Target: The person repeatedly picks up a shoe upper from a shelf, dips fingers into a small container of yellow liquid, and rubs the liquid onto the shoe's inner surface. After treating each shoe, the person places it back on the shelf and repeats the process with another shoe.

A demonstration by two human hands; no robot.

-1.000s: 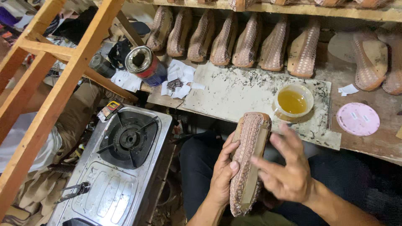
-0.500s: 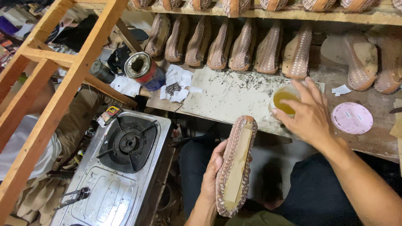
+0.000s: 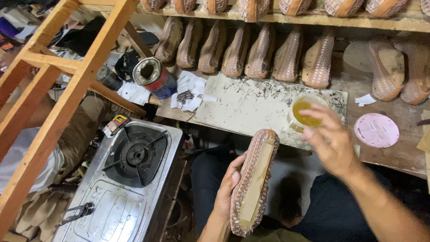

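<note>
Your right hand [image 3: 329,143] has pulled back from the bowl of yellow liquid [image 3: 306,112] it was over half a second ago, and now hangs just in front of it, blurred, fingers loosely spread and holding nothing. The shoe [image 3: 253,181] stays put in your left hand [image 3: 228,190], sole side up over your lap, toe towards the bench.

Largest first: the wooden bench [image 3: 403,154] carries a pale, speckled work slab [image 3: 251,105]. Left of your knees sits a steel gas stove [image 3: 127,179] with a black round burner. The shoe is long and narrow, with a woven, scaly upper wrapped around a smooth tan insole. Your left palm cups its edge, thumb pressed on the weave.
</note>
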